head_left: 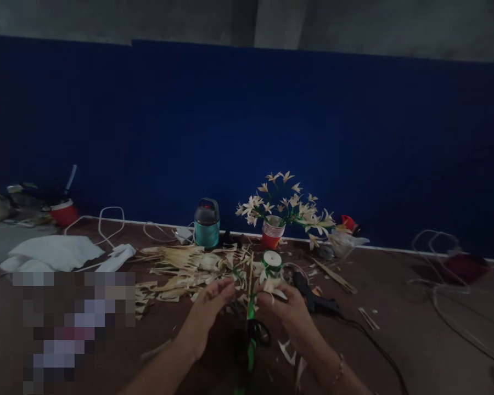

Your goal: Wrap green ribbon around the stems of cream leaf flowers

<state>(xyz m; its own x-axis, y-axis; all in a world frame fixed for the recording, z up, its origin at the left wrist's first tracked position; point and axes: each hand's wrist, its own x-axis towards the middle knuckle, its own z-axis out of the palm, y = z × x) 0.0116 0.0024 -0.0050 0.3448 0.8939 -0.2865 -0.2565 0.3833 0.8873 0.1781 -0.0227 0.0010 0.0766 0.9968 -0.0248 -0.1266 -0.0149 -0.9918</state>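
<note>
My left hand [209,307] and my right hand [283,307] are raised close together over the brown table [395,340]. Between them stands a thin stem wrapped in green tape [251,323], topped by pale dried-leaf petals. The right hand's fingers pinch the petals and stem near the top. The left hand's fingers curl toward the same stem; whether they touch it is unclear. A roll of green ribbon [272,260] lies just behind the hands. Black scissors [258,332] lie under the stem.
A pile of dried leaf strips [181,269] lies at the left of the hands. A red cup of finished pale flowers [274,233] and a teal container [206,224] stand at the back. A black glue gun [315,299] with its cord lies right. White cloth [55,252] lies left.
</note>
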